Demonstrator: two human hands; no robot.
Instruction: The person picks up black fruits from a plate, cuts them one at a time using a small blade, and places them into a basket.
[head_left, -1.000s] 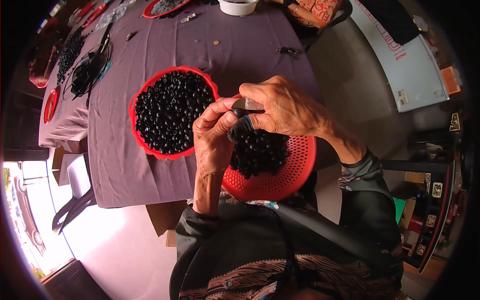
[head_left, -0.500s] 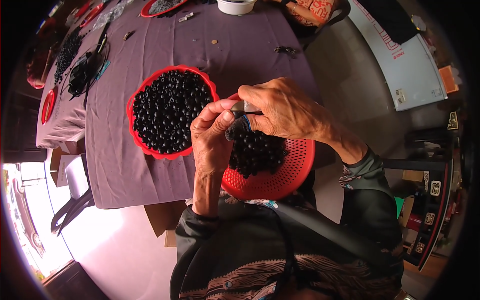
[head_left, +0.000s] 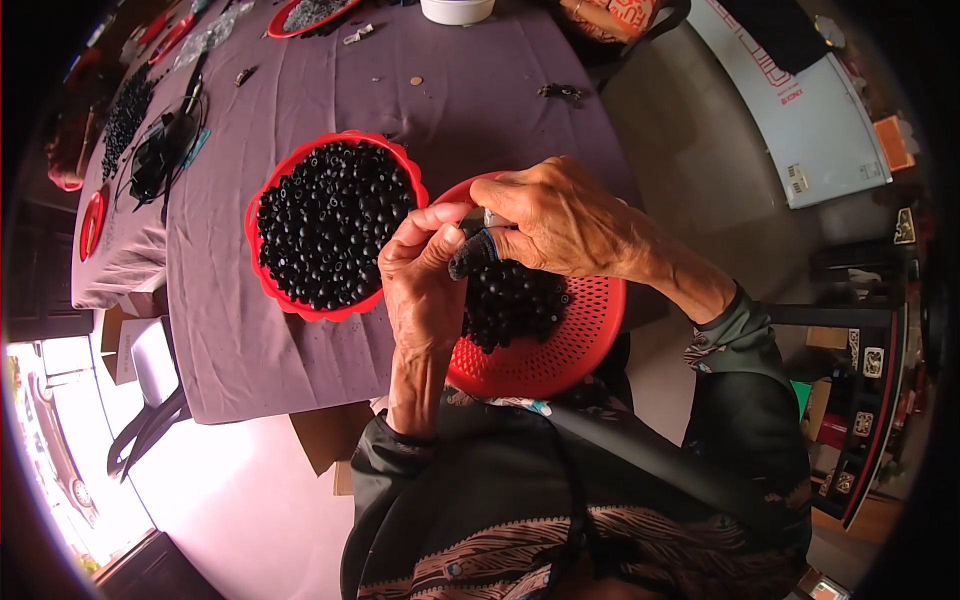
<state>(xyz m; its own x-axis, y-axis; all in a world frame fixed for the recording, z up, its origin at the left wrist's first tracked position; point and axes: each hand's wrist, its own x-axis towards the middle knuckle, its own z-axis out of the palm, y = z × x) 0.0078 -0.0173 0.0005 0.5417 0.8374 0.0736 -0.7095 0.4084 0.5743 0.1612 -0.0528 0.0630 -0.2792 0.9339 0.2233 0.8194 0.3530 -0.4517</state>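
- Left hand (head_left: 425,285) at frame centre pinched a small dark piece (head_left: 470,257) between fingertips.
- Right hand (head_left: 560,220) gripped the same piece from the right.
- Both hovered over a red colander (head_left: 570,345) of black beads (head_left: 510,300); a red bowl (head_left: 262,262) sat left on the purple tablecloth (head_left: 290,370).

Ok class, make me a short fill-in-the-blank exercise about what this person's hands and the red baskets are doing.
1. Both baskets are coloured ____.
2. The basket on the table is full of small ____ pieces.
3. The left hand and right hand meet above the ____ basket held near the lap.
4. The table wears a ____ cloth.

Missing words: red; black; perforated; purple
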